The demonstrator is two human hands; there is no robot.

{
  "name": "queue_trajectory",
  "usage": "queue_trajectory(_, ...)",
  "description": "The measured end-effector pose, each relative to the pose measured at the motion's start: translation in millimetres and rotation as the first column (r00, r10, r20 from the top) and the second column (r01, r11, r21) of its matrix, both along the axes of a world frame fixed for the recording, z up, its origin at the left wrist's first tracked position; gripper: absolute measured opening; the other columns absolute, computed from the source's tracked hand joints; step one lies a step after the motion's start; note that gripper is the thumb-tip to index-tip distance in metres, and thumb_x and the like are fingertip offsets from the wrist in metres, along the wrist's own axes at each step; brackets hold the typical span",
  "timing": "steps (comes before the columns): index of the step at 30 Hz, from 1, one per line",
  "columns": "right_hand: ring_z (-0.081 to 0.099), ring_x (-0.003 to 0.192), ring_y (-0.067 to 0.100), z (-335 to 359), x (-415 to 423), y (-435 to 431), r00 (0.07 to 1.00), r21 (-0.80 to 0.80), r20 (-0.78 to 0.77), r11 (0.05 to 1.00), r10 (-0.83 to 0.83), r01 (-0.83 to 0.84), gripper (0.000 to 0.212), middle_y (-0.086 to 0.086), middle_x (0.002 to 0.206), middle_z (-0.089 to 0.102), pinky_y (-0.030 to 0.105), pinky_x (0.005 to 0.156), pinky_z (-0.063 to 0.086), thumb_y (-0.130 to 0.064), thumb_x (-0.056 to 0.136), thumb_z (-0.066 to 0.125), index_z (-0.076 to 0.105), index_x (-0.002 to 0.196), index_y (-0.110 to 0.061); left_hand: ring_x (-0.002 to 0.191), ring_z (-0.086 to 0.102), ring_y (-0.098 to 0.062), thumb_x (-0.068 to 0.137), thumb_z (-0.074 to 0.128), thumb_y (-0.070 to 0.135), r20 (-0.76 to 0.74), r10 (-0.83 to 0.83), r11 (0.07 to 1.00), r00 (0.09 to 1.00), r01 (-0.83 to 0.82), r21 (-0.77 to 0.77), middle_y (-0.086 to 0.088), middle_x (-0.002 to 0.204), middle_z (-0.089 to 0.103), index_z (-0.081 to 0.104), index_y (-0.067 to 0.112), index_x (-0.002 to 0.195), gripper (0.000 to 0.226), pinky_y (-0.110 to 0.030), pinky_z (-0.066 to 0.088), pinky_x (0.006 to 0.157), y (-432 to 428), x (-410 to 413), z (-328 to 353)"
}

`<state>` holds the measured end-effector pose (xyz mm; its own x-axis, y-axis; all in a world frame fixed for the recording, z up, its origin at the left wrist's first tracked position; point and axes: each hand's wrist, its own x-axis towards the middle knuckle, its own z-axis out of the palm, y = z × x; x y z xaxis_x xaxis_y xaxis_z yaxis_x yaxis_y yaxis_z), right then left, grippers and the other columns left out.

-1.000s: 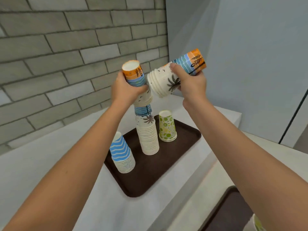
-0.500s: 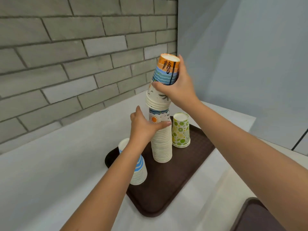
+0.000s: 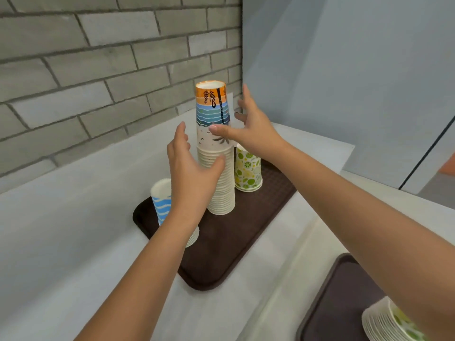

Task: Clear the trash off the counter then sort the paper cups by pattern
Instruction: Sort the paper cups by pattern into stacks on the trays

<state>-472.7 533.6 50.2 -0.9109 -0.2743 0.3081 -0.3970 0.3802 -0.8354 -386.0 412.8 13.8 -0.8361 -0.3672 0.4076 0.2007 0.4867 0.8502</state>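
The palm-tree cup stack (image 3: 214,146) stands with its long axis vertical and bases up, on the brown tray (image 3: 221,254) on your worktop (image 3: 73,230), between the blue-wave stack (image 3: 161,200) and the lime cup (image 3: 247,171). Your left hand (image 3: 189,173) and right hand (image 3: 251,131) flank it, fingers splayed, gripping nothing. Half a second ago both were clamped on it!
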Motion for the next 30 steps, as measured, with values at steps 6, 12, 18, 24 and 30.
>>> queue_trajectory(6, 0.043, 0.13, 0.007, 0.7, 62.2, 89.9, 0.984, 0.042, -0.081, 0.986, -0.159, 0.163, 0.083, -0.003, 0.147, 0.041, 0.026, 0.107, 0.035, -0.049, 0.078, 0.07, 0.031, 0.147, -0.025, 0.126, 0.045, -0.012, 0.079, 0.071, 0.011, -0.173, -0.069, 0.998, 0.983, 0.066, -0.024, 0.007, 0.128, 0.041, 0.037, 0.02, 0.14, 0.07, -0.036, 0.039, 0.107, 52.7, 26.1, -8.0)
queue_trajectory(12, 0.045, 0.105, -0.017, -22.6, 150.0, 202.8, 0.914, 0.04, -0.115, 0.918, -0.388, 0.395, 0.056, -0.021, 0.129, 0.05, 0.006, 0.079, 0.036, -0.06, 0.072, 0.061, 0.061, 0.123, -0.035, 0.119, 0.049, -0.016, 0.079, 0.071, 0.007, -0.227, -0.265, 0.964, 0.937, 0.256, -0.071, 0.004, 0.121, 0.047, 0.055, 0.016, 0.122, 0.047, -0.044, 0.045, 0.1, 123.7, 51.4, -30.4)
queue_trajectory(18, 0.041, 0.13, -0.005, -78.8, 216.5, 274.4, 0.905, -0.072, -0.043, 0.904, -0.424, 0.421, 0.075, -0.026, 0.137, 0.047, 0.019, 0.105, 0.034, -0.08, 0.058, 0.061, 0.046, 0.128, -0.055, 0.118, 0.047, -0.007, 0.079, 0.07, 0.006, -0.124, -0.393, 0.919, 0.911, 0.387, -0.074, 0.002, 0.123, 0.048, 0.058, 0.019, 0.119, 0.044, -0.03, 0.043, 0.1, 180.6, 71.1, -53.8)
queue_trajectory(24, 0.043, 0.12, -0.017, -164.9, 242.9, 289.3, 0.853, -0.164, 0.275, 0.853, -0.443, 0.495, 0.112, -0.031, 0.134, 0.045, 0.029, 0.105, 0.039, -0.032, 0.051, 0.087, 0.025, 0.143, -0.045, 0.113, 0.048, 0.002, 0.081, 0.068, 0.004, -0.032, -0.425, 0.905, 0.905, 0.423, -0.038, 0.006, 0.118, 0.049, 0.058, 0.026, 0.112, 0.039, -0.027, 0.044, 0.096, 214.4, 78.8, -91.1)
queue_trajectory(30, 0.05, 0.108, -0.019, -204.7, 246.1, 288.0, 0.802, -0.117, 0.378, 0.835, -0.463, 0.538, 0.098, -0.028, 0.121, 0.053, 0.023, 0.095, 0.044, -0.014, 0.052, 0.092, 0.038, 0.127, -0.049, 0.11, 0.05, 0.004, 0.084, 0.065, 0.007, 0.097, -0.469, 0.88, 0.878, 0.474, -0.034, 0.01, 0.114, 0.049, 0.055, 0.031, 0.111, 0.038, -0.019, 0.043, 0.095, 231.2, 93.0, -130.7)
